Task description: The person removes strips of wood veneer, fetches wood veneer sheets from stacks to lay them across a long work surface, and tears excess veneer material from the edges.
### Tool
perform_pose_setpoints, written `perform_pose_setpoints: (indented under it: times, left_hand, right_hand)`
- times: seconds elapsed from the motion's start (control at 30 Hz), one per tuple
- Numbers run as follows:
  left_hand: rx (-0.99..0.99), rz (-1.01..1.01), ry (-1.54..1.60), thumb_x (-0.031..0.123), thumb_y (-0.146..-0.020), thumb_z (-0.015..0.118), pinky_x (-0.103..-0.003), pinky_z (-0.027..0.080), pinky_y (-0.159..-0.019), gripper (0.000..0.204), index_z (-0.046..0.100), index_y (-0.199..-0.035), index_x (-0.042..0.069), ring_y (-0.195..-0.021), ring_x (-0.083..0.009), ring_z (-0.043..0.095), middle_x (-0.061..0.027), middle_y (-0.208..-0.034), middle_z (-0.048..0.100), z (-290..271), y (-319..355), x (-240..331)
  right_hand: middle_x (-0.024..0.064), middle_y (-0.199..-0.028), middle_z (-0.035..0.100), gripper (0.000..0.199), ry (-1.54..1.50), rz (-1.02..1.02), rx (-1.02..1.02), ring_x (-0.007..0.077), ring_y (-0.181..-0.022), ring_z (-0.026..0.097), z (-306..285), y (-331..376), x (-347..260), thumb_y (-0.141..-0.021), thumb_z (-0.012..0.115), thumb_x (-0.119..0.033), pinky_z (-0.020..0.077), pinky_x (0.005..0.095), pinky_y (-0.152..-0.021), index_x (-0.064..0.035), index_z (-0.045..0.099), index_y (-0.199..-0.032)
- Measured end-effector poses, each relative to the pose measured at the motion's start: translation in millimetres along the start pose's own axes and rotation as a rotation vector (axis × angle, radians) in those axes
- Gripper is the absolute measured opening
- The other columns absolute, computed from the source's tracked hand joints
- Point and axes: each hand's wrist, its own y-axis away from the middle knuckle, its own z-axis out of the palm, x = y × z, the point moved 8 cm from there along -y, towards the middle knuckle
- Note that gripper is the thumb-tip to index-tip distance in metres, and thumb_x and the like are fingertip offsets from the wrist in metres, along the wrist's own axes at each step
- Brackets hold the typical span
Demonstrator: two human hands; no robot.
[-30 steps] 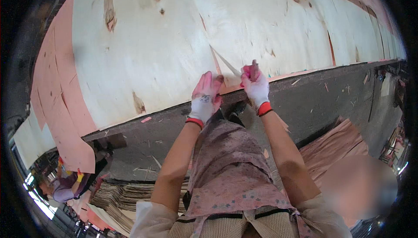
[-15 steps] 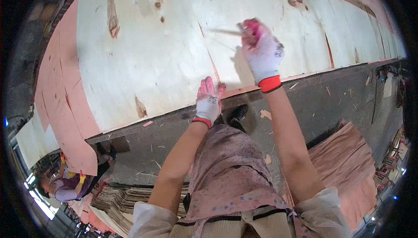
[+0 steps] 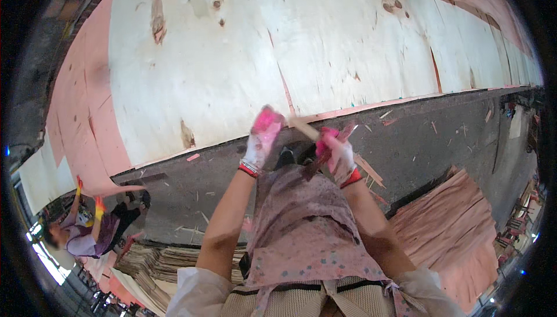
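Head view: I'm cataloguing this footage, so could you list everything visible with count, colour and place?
Pale veneer sheets: at least two, whitish, across the top
Pink veneer sheets: at least two, pink, left and top right
Wood strip: one, beige, in the right hand
Sheet pile: one, reddish-brown, lower right
Sheet stack: one, beige-brown, lower left
Wood scraps: many, pink and pale, floor
Floor: one, dark grey, centre to right
Co-worker: one, purple clothing, yellow gloves, lower left
Apron: one, pink floral, lower centre
Left hand: one, white-and-pink glove, by the sheets' near edge
Right hand: one, white-and-pink glove, above the apron
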Motion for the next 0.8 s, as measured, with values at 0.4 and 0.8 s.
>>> perform_pose_setpoints:
  times: [0.4,0.8]
  left_hand:
    - [0.021,0.025,0.101,0.019,-0.094,0.054,-0.023,0.048,-0.075,0.035,0.05,-0.125,0.003,-0.102,-0.0159,0.06,-0.0085,-0.113,0.062,-30,58,41]
    - [0.155,0.398,0.34,0.015,-0.091,0.053,-0.036,0.041,-0.098,0.048,0.037,-0.135,0.003,-0.115,-0.025,0.049,-0.015,-0.127,0.049,-242,-21,127]
  right_hand:
    - [0.0077,-0.087,0.063,0.027,0.107,0.047,-0.365,0.0146,-0.067,0.059,82,59,16,-0.088,0.06,-0.01,0.0499,0.0271,-0.06,-0.0005,0.057,-0.113]
    - [0.0076,-0.081,0.062,0.024,0.188,-0.246,-0.353,0.0128,-0.068,0.059,259,2,17,-0.078,0.062,0.009,0.0489,0.0234,-0.059,0.0024,0.056,-0.101]
